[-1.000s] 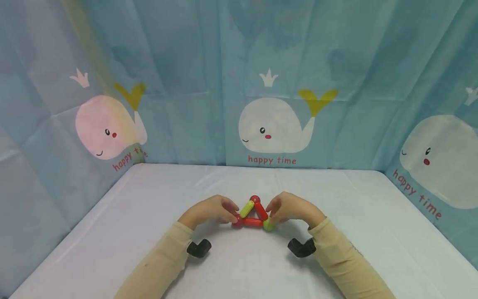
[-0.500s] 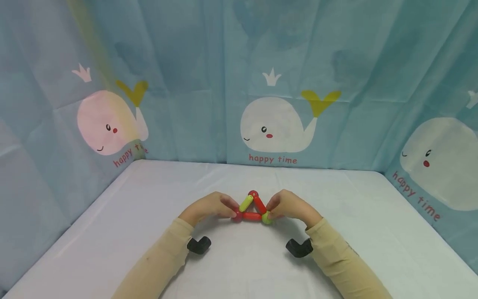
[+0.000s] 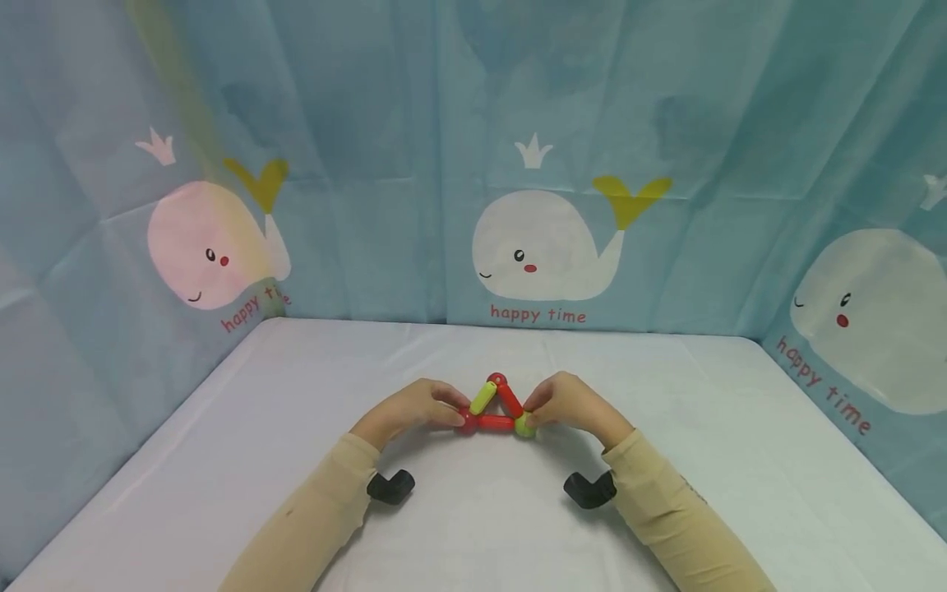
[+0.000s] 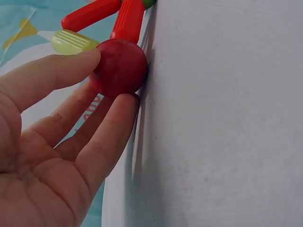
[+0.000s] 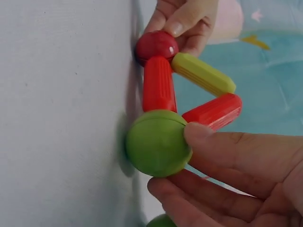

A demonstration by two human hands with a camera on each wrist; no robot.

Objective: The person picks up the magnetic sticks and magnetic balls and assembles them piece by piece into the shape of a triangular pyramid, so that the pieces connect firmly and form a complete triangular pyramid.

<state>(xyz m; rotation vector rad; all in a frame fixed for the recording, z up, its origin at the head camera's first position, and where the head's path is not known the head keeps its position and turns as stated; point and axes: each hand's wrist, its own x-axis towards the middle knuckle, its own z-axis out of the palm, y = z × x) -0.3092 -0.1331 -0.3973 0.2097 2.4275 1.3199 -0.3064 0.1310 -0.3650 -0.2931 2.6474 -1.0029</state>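
Observation:
A triangle of toy rods and balls sits in the middle of the table in the head view. Its base is a red rod (image 3: 496, 423); a yellow-green rod (image 3: 483, 398) and another red rod (image 3: 510, 400) lean up to a red ball (image 3: 497, 379) at the far corner. My left hand (image 3: 429, 404) pinches the near-left red ball (image 4: 120, 67), thumb on one side and fingertips beneath. At the near-right corner my right hand (image 3: 573, 404) holds the green ball (image 5: 159, 143) between thumb and fingers. The far ball is hidden in both wrist views.
Part of another green ball (image 5: 161, 221) shows below my right hand in the right wrist view. A white cloth covers the table (image 3: 473, 526). Behind it hangs a blue whale-print curtain (image 3: 370, 247). Black mounts (image 3: 390, 487) sit at both wrists.
Both hands have tightened their fingers onto the two near balls. The triangle has shifted slightly away and to the left, with the hands following it.

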